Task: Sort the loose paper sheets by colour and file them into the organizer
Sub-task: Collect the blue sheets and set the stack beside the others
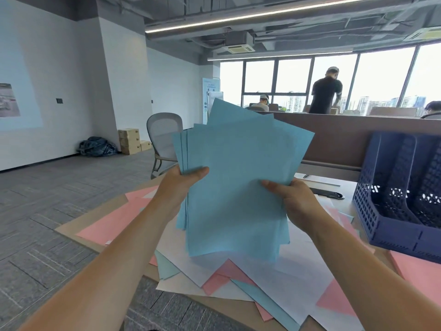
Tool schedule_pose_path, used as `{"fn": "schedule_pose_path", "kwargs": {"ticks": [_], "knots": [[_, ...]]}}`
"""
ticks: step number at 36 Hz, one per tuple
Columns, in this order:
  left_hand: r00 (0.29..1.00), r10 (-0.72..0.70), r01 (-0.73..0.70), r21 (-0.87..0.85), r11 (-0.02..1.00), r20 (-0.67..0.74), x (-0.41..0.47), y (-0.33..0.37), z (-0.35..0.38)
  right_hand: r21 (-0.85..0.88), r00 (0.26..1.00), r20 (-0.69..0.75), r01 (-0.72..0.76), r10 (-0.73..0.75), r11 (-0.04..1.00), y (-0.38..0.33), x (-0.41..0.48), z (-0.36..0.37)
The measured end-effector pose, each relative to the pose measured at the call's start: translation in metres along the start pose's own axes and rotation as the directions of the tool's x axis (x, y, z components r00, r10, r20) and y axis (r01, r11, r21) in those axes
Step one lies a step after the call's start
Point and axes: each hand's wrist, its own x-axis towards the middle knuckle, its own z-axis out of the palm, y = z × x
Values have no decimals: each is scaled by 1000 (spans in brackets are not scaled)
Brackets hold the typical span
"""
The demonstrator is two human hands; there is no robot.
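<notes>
Office desk [100,226] lies strewn with pink and white sheets [298,278]. Left hand [181,185] and right hand [290,197] both grip fanned blue sheets [238,168] left of the organizer [391,225]; squaring, then slotting, seems next.

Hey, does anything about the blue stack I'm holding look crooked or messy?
Yes. The blue sheets held by the left hand and right hand are fanned out, corners poking at different angles, not squared. Pink and white sheets lie jumbled on the desk.
</notes>
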Motion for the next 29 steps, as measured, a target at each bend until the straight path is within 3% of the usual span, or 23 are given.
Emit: {"fn": "schedule_pose_path", "kwargs": {"ticks": [4,14,21,26,29], "knots": [[1000,2,-1,-83,997,4,0,1,2,48,999,32,11,-13,999,-5,0,3],[985,-153,162,-134,978,75,-21,-39,14,47,992,81,-99,95,994,25,-6,2],[998,-60,58,-78,995,-26,-7,-24,24,67,999,13,-30,29,997,6,2,5],[999,-20,23,127,992,-31,-3,-23,19,1,1000,0,-9,9,1000,6,2,0],[998,42,-38,95,995,-43,-1,-20,15,11,1000,-16,5,-5,1000,10,2,-4]]}}
